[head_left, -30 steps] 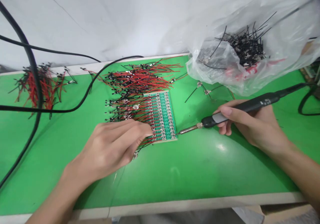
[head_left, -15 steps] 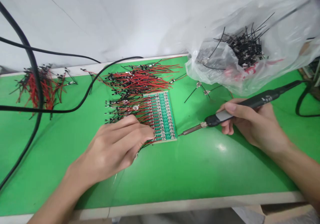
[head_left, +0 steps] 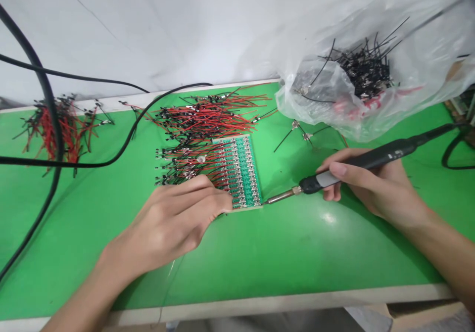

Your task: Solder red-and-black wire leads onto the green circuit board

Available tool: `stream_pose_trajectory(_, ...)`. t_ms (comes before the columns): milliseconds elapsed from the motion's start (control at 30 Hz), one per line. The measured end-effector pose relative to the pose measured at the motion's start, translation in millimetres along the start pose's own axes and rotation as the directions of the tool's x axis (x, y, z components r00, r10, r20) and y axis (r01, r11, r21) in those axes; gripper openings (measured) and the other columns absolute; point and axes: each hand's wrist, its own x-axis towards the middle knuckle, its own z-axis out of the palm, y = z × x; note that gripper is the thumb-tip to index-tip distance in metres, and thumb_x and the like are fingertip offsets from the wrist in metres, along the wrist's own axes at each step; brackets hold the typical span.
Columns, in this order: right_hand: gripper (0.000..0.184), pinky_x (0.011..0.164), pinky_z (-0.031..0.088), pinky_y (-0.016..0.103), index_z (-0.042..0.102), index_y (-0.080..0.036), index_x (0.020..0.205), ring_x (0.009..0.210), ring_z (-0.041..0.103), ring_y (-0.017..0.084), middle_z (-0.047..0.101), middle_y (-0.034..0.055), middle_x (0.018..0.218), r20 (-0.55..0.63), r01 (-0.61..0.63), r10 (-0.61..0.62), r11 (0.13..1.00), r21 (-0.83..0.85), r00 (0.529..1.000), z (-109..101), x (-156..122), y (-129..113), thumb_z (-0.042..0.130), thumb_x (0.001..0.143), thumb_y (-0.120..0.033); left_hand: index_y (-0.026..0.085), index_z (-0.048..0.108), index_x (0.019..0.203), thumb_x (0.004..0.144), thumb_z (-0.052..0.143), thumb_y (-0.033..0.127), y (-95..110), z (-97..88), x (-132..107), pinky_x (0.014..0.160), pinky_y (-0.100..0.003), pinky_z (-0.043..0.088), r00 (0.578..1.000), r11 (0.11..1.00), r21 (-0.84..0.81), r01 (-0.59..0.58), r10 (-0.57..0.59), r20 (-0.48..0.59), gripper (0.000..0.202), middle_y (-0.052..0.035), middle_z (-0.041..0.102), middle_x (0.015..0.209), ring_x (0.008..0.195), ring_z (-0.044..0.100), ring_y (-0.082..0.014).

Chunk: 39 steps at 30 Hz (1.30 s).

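Two hands, one board. Right hand (head_left: 356, 178) clamped round one soldering iron (head_left: 356, 164), tip at board's near right corner. Left hand (head_left: 178, 213) bunched at board's near left corner, fingertips close together; cannot tell whether they pinch wire. One green circuit board (head_left: 243, 173) between hands, red and black wires (head_left: 185, 166) off its left side, too many to count. Two wire piles: one behind board (head_left: 211, 114), one far left (head_left: 67, 134). Right of board, farther back: two loose parts (head_left: 296, 124), one plastic bag (head_left: 319, 109).

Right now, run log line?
left hand: at circuit board, near left corner, grip hidden | right hand: holding soldering iron, tip by near right corner | wire pile: beyond board
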Motion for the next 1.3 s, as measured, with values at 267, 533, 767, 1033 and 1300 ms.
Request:
stream_pose_trajectory(267,0.012,0.044,0.057,0.024,0.080,-0.021,0.083,0.048,0.070,0.017,0.075,0.0025,0.060,-0.010,0.000,0.000,1.000,0.004,1.000,1.6,-0.4,-1.0,0.080,0.082,-0.033,0.013,0.062,0.114,0.090,0.053,-0.001,-0.1,0.6,-0.7,0.072,-0.030,0.049,0.999,1.000,0.007,-0.001,0.001,0.034,0.029,-0.0072,0.070,0.102,0.090,0.060,-0.0174)
stream_pose_trajectory(533,0.012,0.043,0.056,0.024,0.080,-0.021,0.083,0.048,0.069,0.016,0.075,0.0026,0.060,-0.006,0.000,0.000,1.000,0.003,1.000,1.7,0.1,-1.2,0.079,0.083,-0.033,0.013,0.060,0.117,0.096,0.045,0.006,0.2,0.7,-0.5,0.074,-0.031,0.052,0.999,0.997,0.075,-0.030,0.026,0.043,0.027,-0.0090,0.071,0.105,0.091,0.063,-0.0185)
stream_pose_trajectory(767,0.013,0.043,0.056,0.025,0.080,-0.021,0.082,0.048,0.069,0.017,0.075,0.0031,0.060,-0.016,-0.003,0.002,1.000,-0.004,1.000,2.4,0.3,-2.3,0.080,0.082,-0.033,0.010,0.061,0.115,0.093,0.048,0.004,0.9,1.1,1.6,0.074,-0.032,0.053,0.997,0.991,0.111,-0.070,0.068,0.020,0.026,-0.0097,0.072,0.104,0.092,0.063,-0.0206)
stream_pose_trajectory(1033,0.010,0.044,0.057,0.024,0.081,-0.022,0.083,0.049,0.069,0.016,0.075,0.0020,0.061,-0.015,0.012,-0.012,1.000,-0.014,1.000,1.7,-0.4,-2.1,0.079,0.083,-0.032,0.010,0.062,0.116,0.093,0.049,0.004,0.9,2.1,1.1,0.079,-0.033,0.056,0.996,0.980,0.179,-0.091,0.093,-0.002,0.027,-0.0075,0.074,0.104,0.095,0.065,-0.0205)
stream_pose_trajectory(1300,0.011,0.044,0.057,0.022,0.080,-0.022,0.082,0.049,0.069,0.015,0.075,0.0012,0.061,-0.016,0.008,-0.008,1.000,-0.019,1.000,3.4,0.7,-0.7,0.078,0.084,-0.033,0.009,0.062,0.115,0.092,0.050,0.002,1.0,1.9,1.5,0.079,-0.033,0.056,0.995,0.979,0.181,-0.095,0.097,-0.003,0.027,-0.0074,0.073,0.105,0.095,0.064,-0.0212)
